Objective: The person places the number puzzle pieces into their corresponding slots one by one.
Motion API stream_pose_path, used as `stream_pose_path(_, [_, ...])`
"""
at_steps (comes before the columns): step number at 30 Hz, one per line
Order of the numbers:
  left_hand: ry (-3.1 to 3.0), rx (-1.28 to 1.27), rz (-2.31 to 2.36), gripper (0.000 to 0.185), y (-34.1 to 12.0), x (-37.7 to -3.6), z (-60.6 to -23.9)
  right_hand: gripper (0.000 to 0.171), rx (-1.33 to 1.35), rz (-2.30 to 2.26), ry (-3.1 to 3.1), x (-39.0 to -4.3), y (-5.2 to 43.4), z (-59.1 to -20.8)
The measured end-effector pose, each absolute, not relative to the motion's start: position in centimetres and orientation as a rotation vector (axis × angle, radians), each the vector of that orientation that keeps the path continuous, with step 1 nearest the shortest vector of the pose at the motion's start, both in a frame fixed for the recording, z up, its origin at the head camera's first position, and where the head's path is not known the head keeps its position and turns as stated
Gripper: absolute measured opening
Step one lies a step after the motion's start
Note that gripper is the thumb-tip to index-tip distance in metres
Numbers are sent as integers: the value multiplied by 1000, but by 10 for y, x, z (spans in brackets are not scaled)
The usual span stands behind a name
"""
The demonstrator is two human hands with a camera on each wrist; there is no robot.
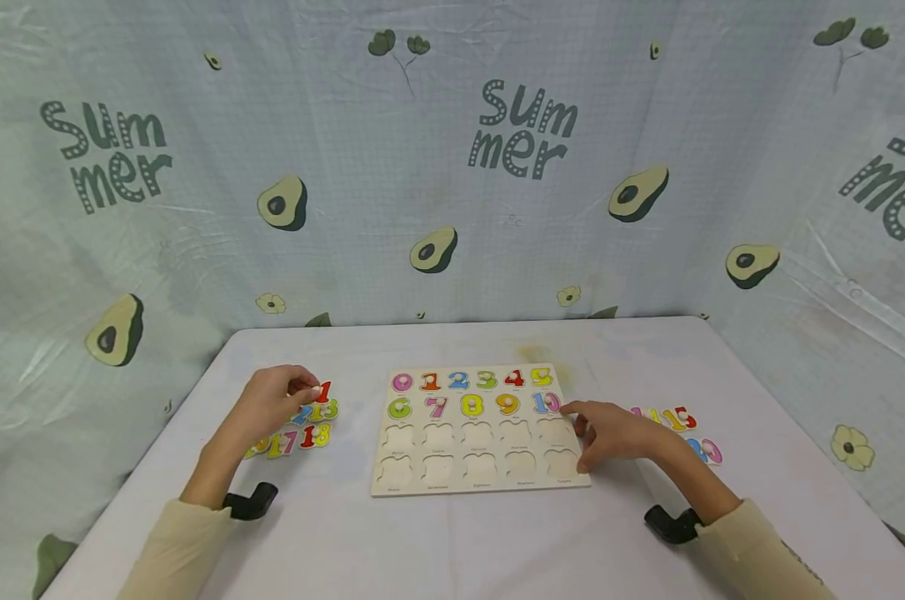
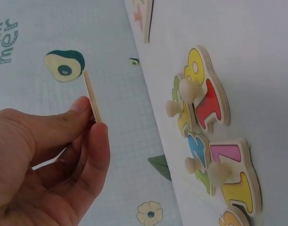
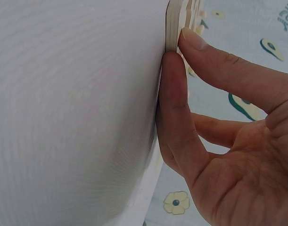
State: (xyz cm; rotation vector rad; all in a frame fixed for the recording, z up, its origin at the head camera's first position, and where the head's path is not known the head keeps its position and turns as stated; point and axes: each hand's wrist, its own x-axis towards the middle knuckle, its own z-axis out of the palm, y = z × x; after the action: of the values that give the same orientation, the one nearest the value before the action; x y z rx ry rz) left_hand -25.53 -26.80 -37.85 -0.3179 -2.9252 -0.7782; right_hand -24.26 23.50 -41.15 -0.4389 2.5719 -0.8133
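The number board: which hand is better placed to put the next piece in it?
Probably the left hand: it pinches a number piece raised off the table. The right hand holds no piece and touches the right edge of the board, so it could steady it.

The pale rectangular wooden board (image 1: 454, 420) looks smooth and matt; the grey-white printed plastic-looking curtain (image 1: 527, 250) at twelve o'clock, faintly glossy.

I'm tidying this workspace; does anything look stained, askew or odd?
Yes: a yellowish patch marks the white tabletop behind the puzzle board, near its far right corner. It breaks the plain surface and may be a stain.
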Motion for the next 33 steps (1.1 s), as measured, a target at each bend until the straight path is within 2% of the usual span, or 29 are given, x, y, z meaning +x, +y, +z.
stream_pose_path(33, [-2889,-483,-764,11,-224,-243,-374,82,-446,-776,2578,-243,234,-411])
